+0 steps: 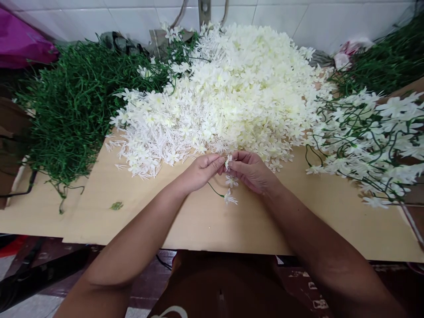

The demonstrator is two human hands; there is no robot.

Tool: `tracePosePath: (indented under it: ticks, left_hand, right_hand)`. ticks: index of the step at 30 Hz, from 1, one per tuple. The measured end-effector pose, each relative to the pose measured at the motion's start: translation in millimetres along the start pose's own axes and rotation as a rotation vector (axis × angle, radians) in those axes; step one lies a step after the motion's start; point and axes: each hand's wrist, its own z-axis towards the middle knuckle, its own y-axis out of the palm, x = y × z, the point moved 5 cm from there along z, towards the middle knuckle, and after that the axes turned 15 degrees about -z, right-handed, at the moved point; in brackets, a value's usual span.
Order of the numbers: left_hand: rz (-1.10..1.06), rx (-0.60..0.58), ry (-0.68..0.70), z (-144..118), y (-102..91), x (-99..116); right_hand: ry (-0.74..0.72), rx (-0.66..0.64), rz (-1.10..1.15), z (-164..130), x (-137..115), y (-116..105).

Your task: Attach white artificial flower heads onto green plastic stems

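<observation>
We have a small white flower (227, 163) pinched at the fingertips of left hand (206, 168) and right hand (252, 171), equally near, above the bench (205, 232). Green stem (215, 191) slants from beneath the left, bodyward and rightward, to another blossom (229, 197).

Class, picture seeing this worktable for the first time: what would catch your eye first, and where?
A newcomer's eye would likely fall first on the large heap of white flowers across the back middle of the table. A tangle of green stems lies left of it, and stemmed flowers at the far right. In front, the left hand and right hand pinch a small white flower.
</observation>
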Motion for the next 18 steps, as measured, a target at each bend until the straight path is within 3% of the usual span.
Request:
tracePosePath:
  ticks: [13, 18]
  left_hand:
    - [0.143, 0.006, 0.03, 1.9, -1.6, -2.6]
    - [-0.002, 0.06, 0.021, 2.8, -2.3, -6.4]
  right_hand:
    - [0.004, 0.183, -0.152, -1.9, 1.2, 3.0]
    - [-0.064, 0.213, -0.199, -1.2, -4.9, 6.9]
